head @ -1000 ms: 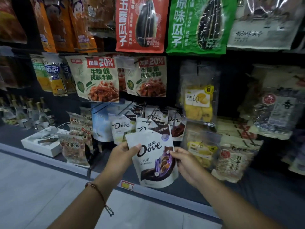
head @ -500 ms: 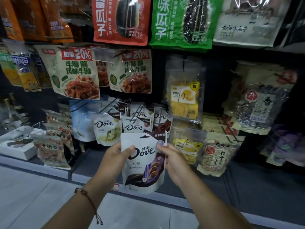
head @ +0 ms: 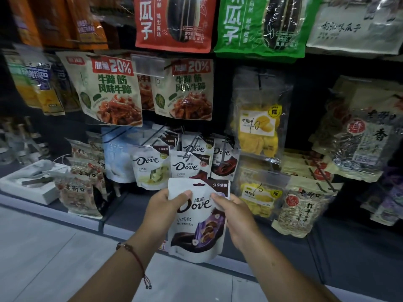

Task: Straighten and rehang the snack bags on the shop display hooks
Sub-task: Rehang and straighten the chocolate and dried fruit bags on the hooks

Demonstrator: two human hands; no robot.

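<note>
Far left, at the lower edge of the display: a white box [head: 28,184] on the ledge, blurred, with speckled nut bags [head: 80,192] hanging just beside it. Above those, two beige bags marked 20% [head: 111,90], side by side, lower edges overlapping the row beneath. Below them a pale blue bag [head: 115,158], then a cluster of small white Dove bags on hooks [head: 152,166], crowded edge to edge, the bare metal hook ends [head: 187,156] poking forward between them.

Directly under that cluster, off any hook: the loose Dove bag [head: 197,216], upright, held in open air in front of the lower ledge, its top edge just below the hanging row and its punched hanger slot facing up. Left hand [head: 161,214] gripping the bag's upper left edge, thumb laid across the front, other fingers hidden behind. Right hand [head: 236,216] pinching the upper right edge, thumb on the front near the corner, fingers curled behind. Red cord bracelet [head: 135,256] on the left wrist.

Right of the hands: clear bags of yellow dried fruit [head: 259,127], one above another, then seed bags [head: 301,210] at the lower right. Along the top edge: red seed bag [head: 174,20] and green seed bag [head: 261,25]. Grey floor [head: 54,258] below the ledge, open room around both forearms.
</note>
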